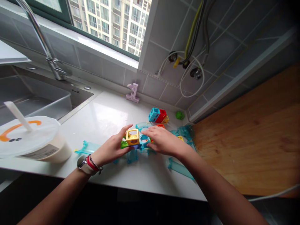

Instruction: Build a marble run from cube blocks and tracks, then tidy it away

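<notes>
My left hand [114, 146] grips the left side of a small cluster of hollow toy cubes, its thumb and fingers around a yellow cube [132, 137] and a green piece [124, 143]. From the right, my right hand [159, 139] closes on a light-blue cube [144, 139] that sits against the yellow one. Under and behind the cluster lie clear teal track pieces [133, 156], partly covered by my hands. An orange-red piece [161, 126] shows just behind my right hand.
Blue [154, 115] and red cubes [161, 116] stand toward the wall, near a green piece [179, 115]. A teal track [181, 169] lies at the right front. Left are a large drink cup [47, 140], a sink [81, 98] and a faucet [55, 67]; a wooden board [248, 134] borders the right.
</notes>
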Demonstrator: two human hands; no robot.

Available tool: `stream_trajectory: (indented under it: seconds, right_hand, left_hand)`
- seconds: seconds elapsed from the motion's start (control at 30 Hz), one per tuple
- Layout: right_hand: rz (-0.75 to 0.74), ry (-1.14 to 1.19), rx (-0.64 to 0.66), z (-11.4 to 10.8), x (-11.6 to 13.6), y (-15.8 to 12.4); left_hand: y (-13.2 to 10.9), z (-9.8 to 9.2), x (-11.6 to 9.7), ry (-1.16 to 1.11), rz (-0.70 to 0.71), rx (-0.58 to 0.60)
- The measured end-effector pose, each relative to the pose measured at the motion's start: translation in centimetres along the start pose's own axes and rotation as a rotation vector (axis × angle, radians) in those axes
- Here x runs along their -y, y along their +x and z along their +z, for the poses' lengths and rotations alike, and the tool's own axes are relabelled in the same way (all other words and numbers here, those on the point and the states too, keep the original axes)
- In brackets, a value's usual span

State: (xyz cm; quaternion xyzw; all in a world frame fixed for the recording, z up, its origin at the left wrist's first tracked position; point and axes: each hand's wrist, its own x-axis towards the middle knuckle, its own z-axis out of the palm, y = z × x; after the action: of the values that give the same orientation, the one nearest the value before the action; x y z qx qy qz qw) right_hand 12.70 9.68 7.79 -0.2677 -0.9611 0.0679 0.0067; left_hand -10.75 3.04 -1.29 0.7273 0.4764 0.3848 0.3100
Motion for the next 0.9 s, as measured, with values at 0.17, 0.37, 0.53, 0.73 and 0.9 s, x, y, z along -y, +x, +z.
stream_trajectory:
  seconds: [0.17, 0.37, 0.53, 0.73, 0.9]
  right_hand:
    - [-0.013, 0.033, 0.039, 0.3, -0.4, 0.4]
    - [0.011, 0.095, 0.004, 0.5, -0.5, -0.2]
    - [0.053, 0.184, -0.066, 0.7, -0.9, -0.7]
    - [0.048, 0.26, -0.148, 1.1, -0.9, -0.7]
    - [0.032, 0.312, -0.28, 0.6, -0.9, -0.6]
  left_hand:
    - [-0.1, 0.0, -0.1, -0.051, 0.032, -0.037]
    - [-0.3, -0.3, 0.6, -0.094, -0.013, -0.032]
    - [-0.4, -0.4, 1.1, -0.137, -0.053, -0.091]
    - [-0.5, -0.4, 1.1, -0.169, -0.074, -0.163]
    - [-0.4, -0.5, 1.3, -0.178, -0.093, -0.27]
